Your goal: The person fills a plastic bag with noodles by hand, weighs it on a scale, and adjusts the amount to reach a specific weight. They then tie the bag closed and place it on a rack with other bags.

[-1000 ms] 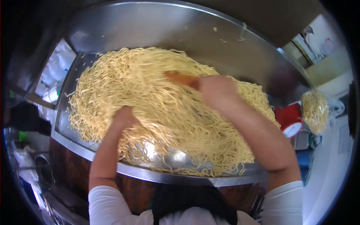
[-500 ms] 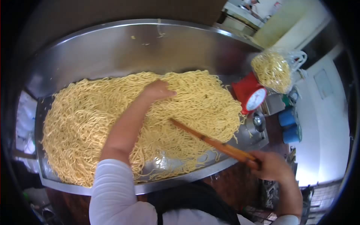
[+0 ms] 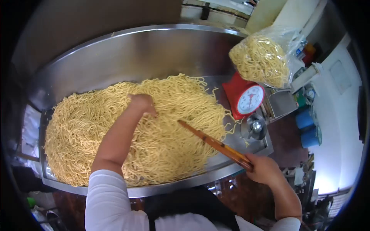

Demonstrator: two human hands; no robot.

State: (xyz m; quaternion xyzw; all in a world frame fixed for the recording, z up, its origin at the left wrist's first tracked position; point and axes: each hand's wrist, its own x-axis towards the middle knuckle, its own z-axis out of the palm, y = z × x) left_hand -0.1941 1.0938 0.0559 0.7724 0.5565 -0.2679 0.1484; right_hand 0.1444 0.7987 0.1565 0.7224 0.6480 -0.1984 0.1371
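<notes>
A big heap of yellow noodles (image 3: 96, 131) fills a steel tray (image 3: 127, 54). My left hand (image 3: 142, 104) is buried in the middle of the heap, fingers curled into the strands. Near the tray's front right edge, my right hand (image 3: 262, 168) grips the end of long wooden chopsticks (image 3: 214, 143). Their tips rest on the noodles right of my left hand.
A red dial scale (image 3: 246, 96) stands at the tray's right end with a plastic bag of noodles (image 3: 260, 59) on top. A small metal cup (image 3: 255, 126) sits below it. Two blue rolls (image 3: 308, 129) lie further right.
My left hand drew back a little toward me through the noodles. The right hand and chopsticks shifted slightly left. The view swung so the scale and bag appear closer.
</notes>
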